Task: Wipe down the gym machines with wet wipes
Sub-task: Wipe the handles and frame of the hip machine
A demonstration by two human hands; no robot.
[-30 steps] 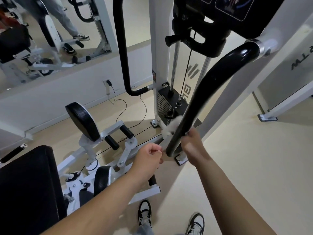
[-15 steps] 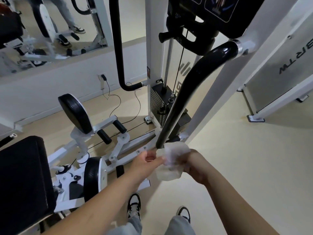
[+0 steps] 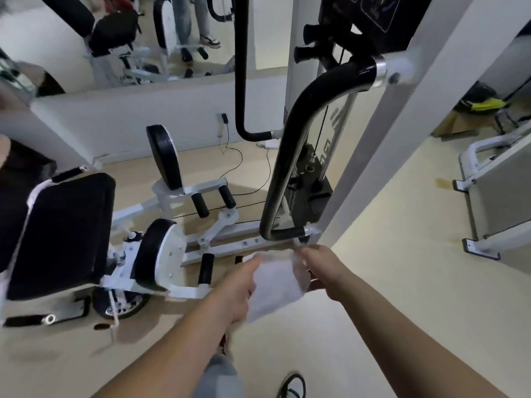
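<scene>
White wet wipe (image 3: 276,286) between left hand (image 3: 237,291) and right hand (image 3: 323,268)

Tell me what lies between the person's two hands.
A crumpled white wet wipe spans the gap, held by the left hand and right hand; the head view shows it.

A pale floor (image 3: 388,297) was seen, on which a white-framed gym machine (image 3: 230,245) was stood. A black cable (image 3: 238,162) was trailed across it, and another white frame (image 3: 479,248) was set at the right.
</scene>
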